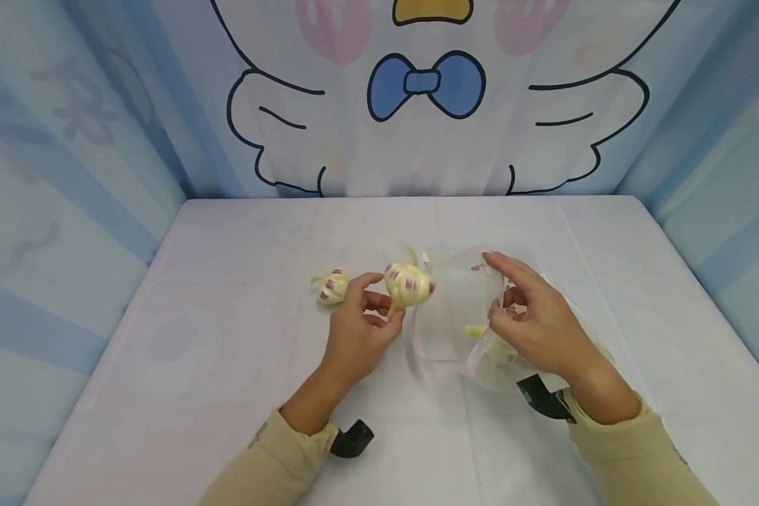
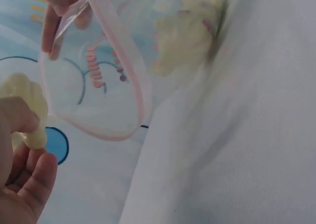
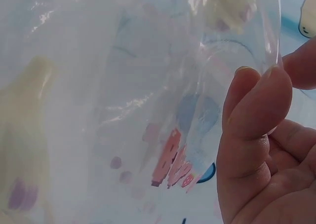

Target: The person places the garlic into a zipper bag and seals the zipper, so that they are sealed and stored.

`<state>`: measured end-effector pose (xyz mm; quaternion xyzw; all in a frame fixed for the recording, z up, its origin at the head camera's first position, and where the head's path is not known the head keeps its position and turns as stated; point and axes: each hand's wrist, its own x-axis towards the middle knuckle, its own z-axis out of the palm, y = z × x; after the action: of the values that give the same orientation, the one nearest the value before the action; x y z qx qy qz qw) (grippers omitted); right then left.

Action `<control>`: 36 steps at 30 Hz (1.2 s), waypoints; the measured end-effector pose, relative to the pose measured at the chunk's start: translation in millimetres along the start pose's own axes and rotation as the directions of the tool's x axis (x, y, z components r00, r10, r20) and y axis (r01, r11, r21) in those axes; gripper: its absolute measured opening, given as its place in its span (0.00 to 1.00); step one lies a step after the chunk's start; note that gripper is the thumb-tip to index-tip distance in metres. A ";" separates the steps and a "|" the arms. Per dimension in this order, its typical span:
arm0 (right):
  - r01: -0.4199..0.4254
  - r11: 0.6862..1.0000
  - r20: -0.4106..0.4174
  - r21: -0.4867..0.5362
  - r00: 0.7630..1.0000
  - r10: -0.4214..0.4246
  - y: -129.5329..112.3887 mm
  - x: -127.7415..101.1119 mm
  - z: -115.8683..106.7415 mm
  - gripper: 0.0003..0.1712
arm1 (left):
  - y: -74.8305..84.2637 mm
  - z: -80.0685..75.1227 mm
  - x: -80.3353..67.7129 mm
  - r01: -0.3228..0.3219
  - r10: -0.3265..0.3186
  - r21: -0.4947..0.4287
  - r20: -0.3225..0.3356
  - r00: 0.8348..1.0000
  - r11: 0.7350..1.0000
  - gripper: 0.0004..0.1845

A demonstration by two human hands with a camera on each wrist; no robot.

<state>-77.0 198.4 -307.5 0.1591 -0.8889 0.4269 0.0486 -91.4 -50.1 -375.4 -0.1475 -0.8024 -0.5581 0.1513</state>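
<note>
On the white table [image 1: 228, 393], going left to right: a small garlic bulb [image 1: 332, 286] with purple streaks lies alone, just beside the left hand's fingertips, not touched. The left hand [image 1: 358, 332] pinches a larger garlic bulb [image 1: 407, 284] by its stem, fingers curled round it, bulb lifted off the cloth and sitting right at the mouth of the clear bag [image 1: 455, 309]. In the left wrist view the same bulb [image 2: 22, 103] shows pale against the fingers [image 2: 29, 184], with the bag's pink-edged opening [image 2: 133, 86] just beside it.

Right of that, the right hand [image 1: 534, 320] grips the bag's rim, thumb and fingers pinching the film and holding the mouth open toward the bulb. Right wrist view: thumb [image 3: 254, 120] pressed on the plastic film [image 3: 148, 86] (pink print visible through it). A pale yellowish item [image 1: 481, 334] already lies inside the bag; through the film its kind cannot be told for sure.

Black wrist straps [image 1: 352, 439] sit below both beige sleeves. Behind the table stands a cartoon-bird backdrop [image 1: 426, 84] with a blue bow tie.
</note>
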 end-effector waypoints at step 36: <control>0.053 0.999 -0.011 0.012 0.999 -0.053 -0.7 0.6 1.2 0.35 | 21.8 37.3 12.0 -0.415 0.351 0.353 0.233 0.907 0.838 0.11</control>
<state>-77.3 196.9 -307.6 0.1806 -0.8814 0.4319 0.0636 -96.4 -7.0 -364.3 -0.3158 -0.8616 -0.3295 0.2221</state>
